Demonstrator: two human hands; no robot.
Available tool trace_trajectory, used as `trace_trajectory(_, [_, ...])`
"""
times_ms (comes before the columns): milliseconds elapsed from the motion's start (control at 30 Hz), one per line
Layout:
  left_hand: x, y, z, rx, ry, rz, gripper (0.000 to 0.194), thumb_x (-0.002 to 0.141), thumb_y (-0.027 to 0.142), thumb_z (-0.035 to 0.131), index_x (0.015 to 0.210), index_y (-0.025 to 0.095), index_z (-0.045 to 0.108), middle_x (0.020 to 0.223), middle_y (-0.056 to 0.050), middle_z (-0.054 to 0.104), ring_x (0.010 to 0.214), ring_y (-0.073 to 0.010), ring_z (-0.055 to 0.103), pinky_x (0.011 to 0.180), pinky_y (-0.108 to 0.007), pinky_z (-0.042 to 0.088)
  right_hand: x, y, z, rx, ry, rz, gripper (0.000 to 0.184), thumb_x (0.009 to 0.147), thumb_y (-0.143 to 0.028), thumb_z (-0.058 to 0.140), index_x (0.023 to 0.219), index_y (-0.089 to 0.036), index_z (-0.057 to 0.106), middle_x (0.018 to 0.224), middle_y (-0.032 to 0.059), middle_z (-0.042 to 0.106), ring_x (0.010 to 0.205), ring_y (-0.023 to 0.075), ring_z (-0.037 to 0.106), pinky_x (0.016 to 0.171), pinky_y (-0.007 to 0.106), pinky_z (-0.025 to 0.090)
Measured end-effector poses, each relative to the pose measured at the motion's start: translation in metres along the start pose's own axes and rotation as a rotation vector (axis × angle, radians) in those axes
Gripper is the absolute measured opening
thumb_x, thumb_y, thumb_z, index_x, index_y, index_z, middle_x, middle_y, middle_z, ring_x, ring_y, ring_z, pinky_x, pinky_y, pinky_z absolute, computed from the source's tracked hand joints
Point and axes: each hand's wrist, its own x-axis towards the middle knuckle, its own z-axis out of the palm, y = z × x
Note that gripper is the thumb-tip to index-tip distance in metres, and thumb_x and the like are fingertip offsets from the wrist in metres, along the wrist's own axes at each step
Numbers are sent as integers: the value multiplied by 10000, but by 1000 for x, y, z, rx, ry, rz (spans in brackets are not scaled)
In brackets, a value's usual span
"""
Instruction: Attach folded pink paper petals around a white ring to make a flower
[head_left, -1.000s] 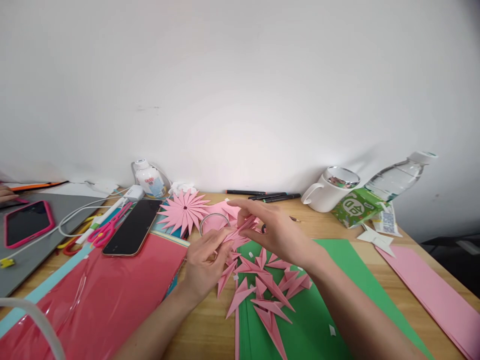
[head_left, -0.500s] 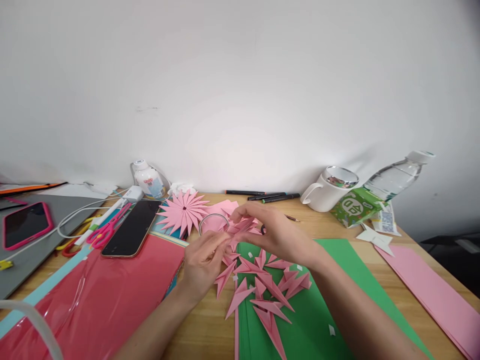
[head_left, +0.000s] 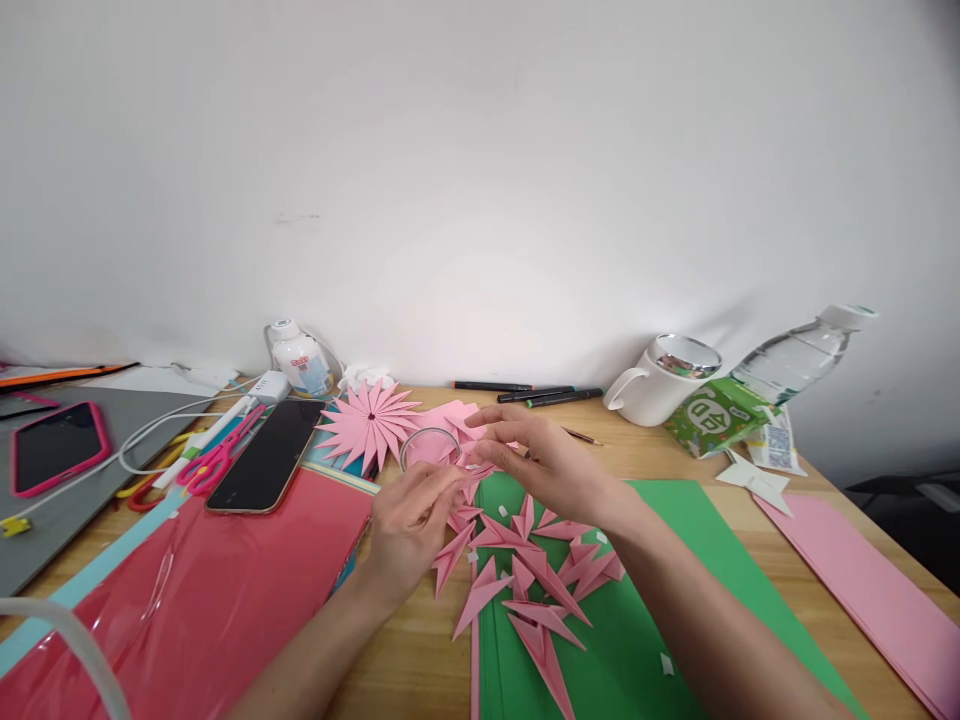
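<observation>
My left hand (head_left: 411, 520) is closed in a pinch on a folded pink paper piece (head_left: 477, 472), whose tip sticks out to the right of the fingers. Just beyond it hovers my right hand (head_left: 544, 458), thumb and fingers stretched out and apart, with nothing seen between them. Below both hands, several loose pink folded paper points (head_left: 541, 570) lie on green paper (head_left: 675, 560). A round clear-rimmed ring, perhaps a tape roll (head_left: 430, 432), sits behind my left fingers. To its left is a pink paper star (head_left: 370, 418) with many points.
On the left lie a black phone (head_left: 264, 460), pink scissors (head_left: 221, 452) and red paper in clear wrap (head_left: 225, 590). Black markers (head_left: 544, 392) rest by the wall. At right stand a white mug (head_left: 660, 382), a tilted water bottle (head_left: 806, 350) and pink sheets (head_left: 862, 590).
My right fingers have spread and drawn slightly off the pink paper piece. My left hand keeps its pinch. The whole view has shifted a little.
</observation>
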Motion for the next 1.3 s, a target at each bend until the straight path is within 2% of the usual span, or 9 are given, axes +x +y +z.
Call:
trace_trajectory(133, [0, -2, 0, -6, 23, 72, 196, 857, 70, 515, 904, 173, 675, 742, -30, 645, 631, -98, 587, 553, -187, 457, 0, 1, 3, -51, 18, -26, 274, 902, -179, 447, 707, -167, 638, 1191, 102, 601, 1143, 210, 533, 884, 339, 442])
trace_trajectory(467, [-1, -2, 2, 2, 38, 78, 191, 840, 55, 535, 914, 172, 667, 738, -22, 646, 621, -100, 602, 553, -188, 475, 1, -1, 8, -160, 93, -48, 282, 872, -120, 492, 625, -161, 621, 1097, 93, 663, 1097, 227, 572, 911, 358, 439])
trace_trajectory(700, [-1, -4, 3, 10, 55, 71, 187, 836, 57, 540, 922, 161, 669, 751, -34, 671, 567, -100, 617, 533, -199, 485, 1, 2, 11, -163, 166, -111, 191, 843, -118, 556, 726, -168, 698, 1025, 88, 704, 1070, 238, 602, 921, 367, 458])
trace_trajectory(900, [-1, -5, 4, 20, 74, 55, 187, 838, 75, 546, 914, 169, 688, 768, -33, 684, 589, -104, 644, 555, -196, 514, -2, 2, 10, -139, 159, -112, 187, 844, -149, 573, 741, -179, 726, 1016, 81, 704, 1043, 223, 608, 927, 365, 460])
trace_trajectory(1033, [-3, -7, 5, 13, 87, 50, 229, 842, 97, 553, 989, 206, 690, 810, -29, 707, 640, -110, 669, 591, -191, 541, -4, -1, 7, -152, 115, -85, 203, 854, -188, 572, 731, -188, 734, 1080, 81, 685, 1084, 232, 582, 914, 369, 457])
trace_trajectory(1100, [-5, -7, 6, 15, 118, 2, 281, 837, 118, 567, 1082, 218, 663, 827, -26, 719, 629, -111, 674, 583, -190, 548, -5, -3, 6, -141, 122, -81, 212, 854, -184, 571, 712, -185, 729, 1028, 76, 700, 1019, 220, 610, 853, 337, 477])
trace_trajectory(1200, [-6, -6, 8, -11, 131, -172, 374, 827, 166, 592, 1200, 201, 596, 745, -10, 712, 562, -111, 663, 509, -178, 539, -5, -4, 5, -123, 138, -91, 219, 834, -130, 575, 669, -175, 712, 896, 59, 721, 847, 180, 652, 735, 278, 489])
trace_trajectory(1300, [-6, -5, 9, -49, 100, -251, 223, 818, 199, 608, 1031, 184, 673, 724, -17, 712, 580, -125, 673, 519, -189, 549, -4, -2, 5, -101, 128, -109, 183, 790, -63, 603, 704, -171, 722, 850, 46, 725, 765, 153, 657, 710, 255, 487])
